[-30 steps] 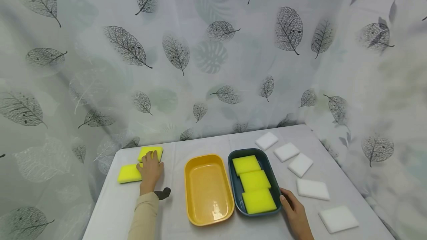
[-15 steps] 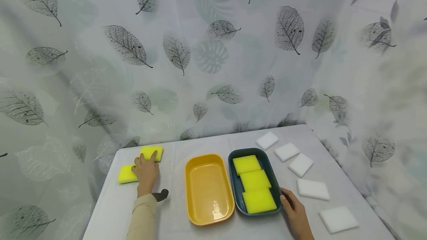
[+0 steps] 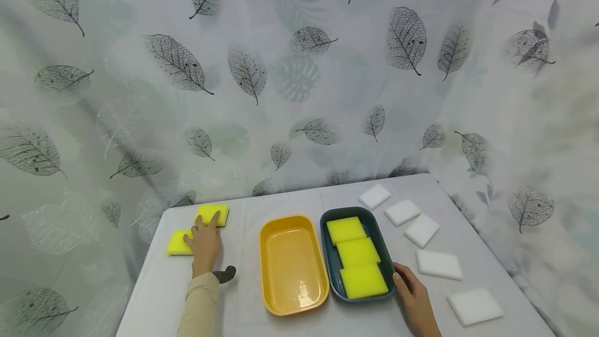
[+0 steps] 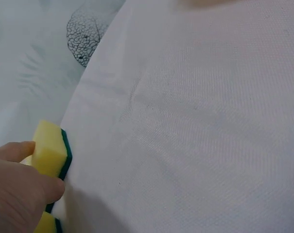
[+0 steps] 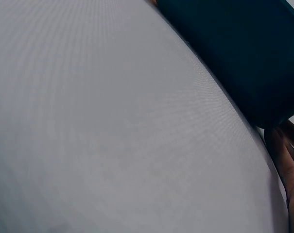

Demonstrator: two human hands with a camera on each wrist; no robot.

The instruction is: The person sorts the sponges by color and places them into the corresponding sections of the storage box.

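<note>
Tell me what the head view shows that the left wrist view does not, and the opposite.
Only the head view shows the yellow tray, the dark tray with three sponges, the five white pads and the right hand at the dark tray's rim. Only the left wrist view shows the green layer under the near sponge. Both show the left hand on the yellow sponges and the white cloth.

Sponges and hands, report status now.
Left hand grips a yellow sponge beside another sponge. Right hand rests against the blue tray. Yellow tray between them.
</note>
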